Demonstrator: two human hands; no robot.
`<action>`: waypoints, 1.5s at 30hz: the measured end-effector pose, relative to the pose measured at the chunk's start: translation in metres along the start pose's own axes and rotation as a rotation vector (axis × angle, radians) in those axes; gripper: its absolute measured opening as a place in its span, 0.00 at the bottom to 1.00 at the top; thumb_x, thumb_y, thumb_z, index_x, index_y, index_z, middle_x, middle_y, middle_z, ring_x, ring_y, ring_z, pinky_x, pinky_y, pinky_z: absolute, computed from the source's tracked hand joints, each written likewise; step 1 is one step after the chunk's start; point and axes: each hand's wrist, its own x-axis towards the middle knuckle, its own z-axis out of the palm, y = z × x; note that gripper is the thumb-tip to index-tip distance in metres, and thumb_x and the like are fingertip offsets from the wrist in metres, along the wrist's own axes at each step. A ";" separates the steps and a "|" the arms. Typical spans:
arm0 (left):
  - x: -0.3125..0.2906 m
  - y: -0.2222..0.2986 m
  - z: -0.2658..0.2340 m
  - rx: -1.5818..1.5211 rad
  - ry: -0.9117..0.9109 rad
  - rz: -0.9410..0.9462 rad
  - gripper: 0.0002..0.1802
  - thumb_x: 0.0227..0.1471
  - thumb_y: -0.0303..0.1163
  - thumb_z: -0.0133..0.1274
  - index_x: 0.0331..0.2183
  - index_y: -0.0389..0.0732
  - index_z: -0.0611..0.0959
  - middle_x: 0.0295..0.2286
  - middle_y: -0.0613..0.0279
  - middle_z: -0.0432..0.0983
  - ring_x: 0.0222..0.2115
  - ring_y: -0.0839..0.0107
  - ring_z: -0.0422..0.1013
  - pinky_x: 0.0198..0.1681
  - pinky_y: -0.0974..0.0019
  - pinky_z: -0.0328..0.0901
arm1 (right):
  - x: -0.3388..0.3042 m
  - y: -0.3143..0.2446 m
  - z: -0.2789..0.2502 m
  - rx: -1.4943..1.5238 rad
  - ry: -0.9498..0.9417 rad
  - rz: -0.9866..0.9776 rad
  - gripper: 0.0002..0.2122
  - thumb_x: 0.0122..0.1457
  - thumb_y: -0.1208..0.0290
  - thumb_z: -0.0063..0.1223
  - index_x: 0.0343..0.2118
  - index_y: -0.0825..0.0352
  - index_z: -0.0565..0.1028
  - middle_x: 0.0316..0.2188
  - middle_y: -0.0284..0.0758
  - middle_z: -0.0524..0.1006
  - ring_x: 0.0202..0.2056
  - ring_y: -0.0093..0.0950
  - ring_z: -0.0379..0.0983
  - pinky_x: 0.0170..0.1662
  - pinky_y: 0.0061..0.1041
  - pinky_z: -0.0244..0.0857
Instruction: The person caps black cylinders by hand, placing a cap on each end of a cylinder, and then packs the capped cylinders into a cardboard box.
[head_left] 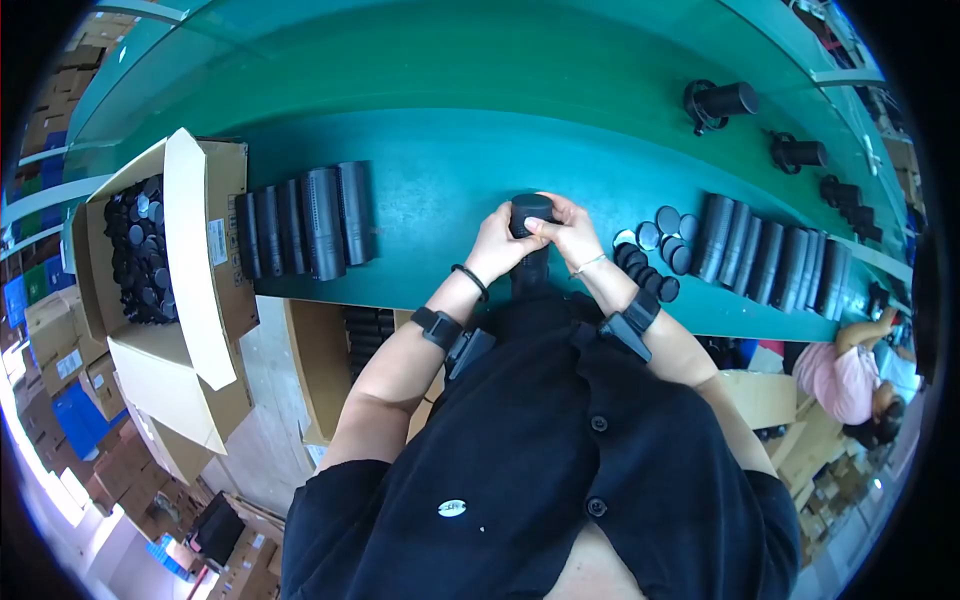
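A black cylinder (530,274) stands out from the table's near edge against my body, with a round black cap (531,205) at its far end. My left hand (496,244) is closed around the cap's left side. From the right, my right hand (571,236) wraps the same end, its thumb pressing on the cap's near side. Most of the cylinder's middle is hidden by my fingers. Just right of my right hand lie several loose round black caps (668,220), some showing shiny faces.
Black cylinders (322,222) lie in a row at the left, and more cylinders (770,262) at the right. An open cardboard box (188,250) holds many small black caps. Black flanged parts (725,100) sit along the green table (450,150) at far right. Another person (845,380) works beyond.
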 end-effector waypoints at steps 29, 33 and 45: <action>-0.031 0.060 0.012 -0.037 0.107 0.409 0.33 0.32 0.30 0.67 0.44 0.34 0.74 0.38 0.49 0.76 0.41 0.53 0.73 0.44 0.60 0.68 | -0.056 -0.065 -0.016 -0.116 -0.230 -0.207 0.36 0.44 0.82 0.64 0.59 0.67 0.61 0.56 0.36 0.65 0.57 0.28 0.62 0.60 0.30 0.57; -0.027 0.077 0.005 0.066 0.192 0.572 0.35 0.33 0.30 0.66 0.46 0.34 0.72 0.43 0.47 0.73 0.45 0.52 0.71 0.48 0.60 0.66 | -0.046 -0.070 -0.023 -0.143 -0.265 -0.370 0.40 0.43 0.79 0.67 0.61 0.65 0.58 0.59 0.37 0.61 0.60 0.30 0.57 0.62 0.33 0.53; -0.068 0.136 -0.011 -0.839 -0.089 0.718 0.49 0.39 0.30 0.67 0.59 0.42 0.57 0.57 0.59 0.57 0.57 0.64 0.56 0.59 0.59 0.53 | -0.130 -0.162 0.008 -0.632 -0.194 -0.578 0.38 0.45 0.72 0.66 0.59 0.68 0.57 0.51 0.38 0.66 0.53 0.27 0.62 0.55 0.28 0.56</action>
